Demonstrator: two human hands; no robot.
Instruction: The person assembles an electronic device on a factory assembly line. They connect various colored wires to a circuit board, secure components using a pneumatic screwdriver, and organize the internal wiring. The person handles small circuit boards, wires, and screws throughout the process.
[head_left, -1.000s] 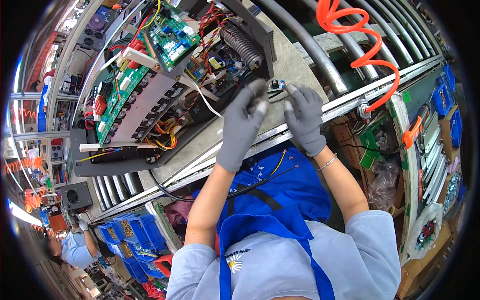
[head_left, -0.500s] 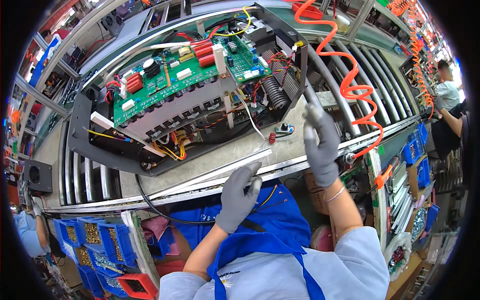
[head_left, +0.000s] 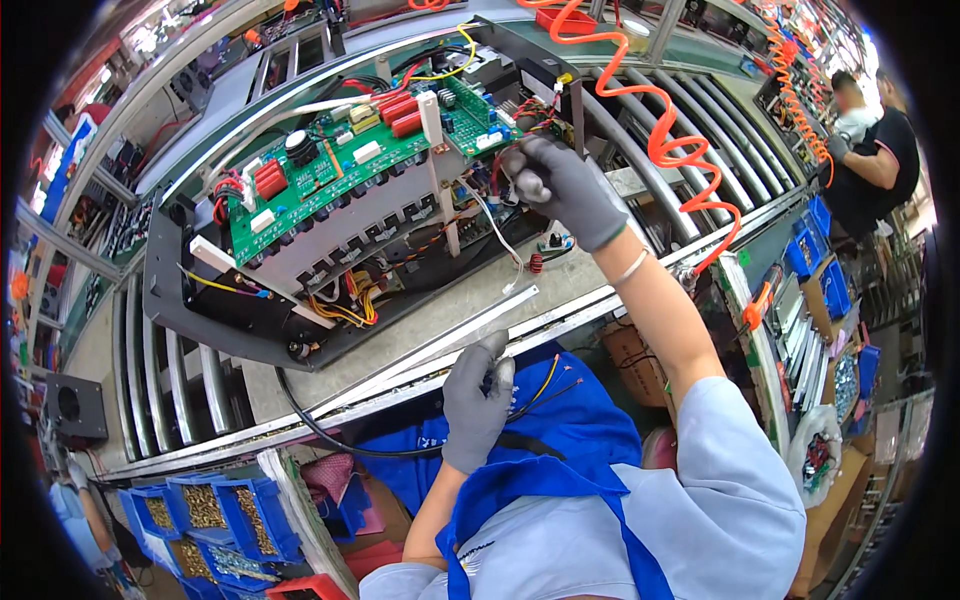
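Note:
An open black metal chassis [head_left: 210,325] rests on the bench, with a green circuit board [head_left: 330,180] raised inside it. My right hand [head_left: 575,195], in a grey glove, reaches over the chassis's right end, close to the coloured wires beside the board. Its fingers are curled; whatever they hold is hidden. My left hand [head_left: 476,405], also gloved, hovers by the bench's front edge with thumb and fingers apart and nothing in them. A small circuit board [head_left: 556,243] lies in front of the chassis, near a white wire with a red ring-shaped part [head_left: 536,262].
A black cable [head_left: 345,437] loops over the front edge. An orange coiled hose [head_left: 665,140] hangs over rollers [head_left: 700,150] at right. Blue bins of small metal parts [head_left: 205,505] stand lower left. Two people [head_left: 880,150] are at far right; another person's arm [head_left: 92,510] shows at left.
My right hand has moved left and away from me, from beside the chassis to above its right end, and its fingers have curled. My left hand has barely moved. The view has shifted slightly.

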